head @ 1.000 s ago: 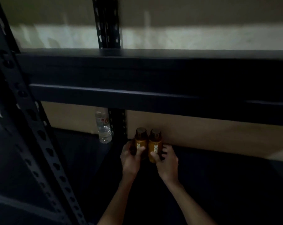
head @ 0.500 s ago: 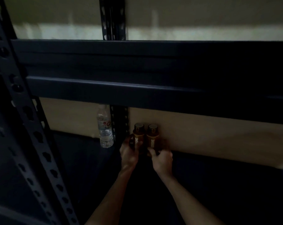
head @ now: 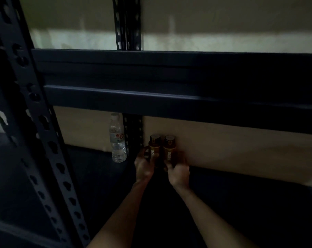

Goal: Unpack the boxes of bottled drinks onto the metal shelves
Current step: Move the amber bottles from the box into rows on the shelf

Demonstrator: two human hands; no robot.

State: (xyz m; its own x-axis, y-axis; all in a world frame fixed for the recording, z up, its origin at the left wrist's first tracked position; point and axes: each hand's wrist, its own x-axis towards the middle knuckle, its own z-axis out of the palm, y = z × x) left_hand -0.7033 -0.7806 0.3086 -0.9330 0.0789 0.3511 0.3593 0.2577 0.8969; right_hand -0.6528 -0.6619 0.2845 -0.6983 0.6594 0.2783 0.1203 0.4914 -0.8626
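Two small amber bottles with dark caps stand side by side at the back of the dark lower shelf [head: 223, 203], against the beige wall. My left hand [head: 144, 164] grips the left amber bottle [head: 154, 146]. Around the right amber bottle [head: 169, 148] my right hand [head: 178, 171] is curled. Both forearms reach in from the bottom of the view, under the shelf above. It is dim, so the bottles' bases are hard to make out.
A clear water bottle [head: 117, 138] stands just left of the rear upright [head: 133, 133]. The dark crossbeam of the upper shelf [head: 169, 97] hangs over my hands. A perforated front upright [head: 42, 133] slants down at the left.
Both hands have pushed the two amber bottles farther back, up against the wall. The view has shifted slightly downward.
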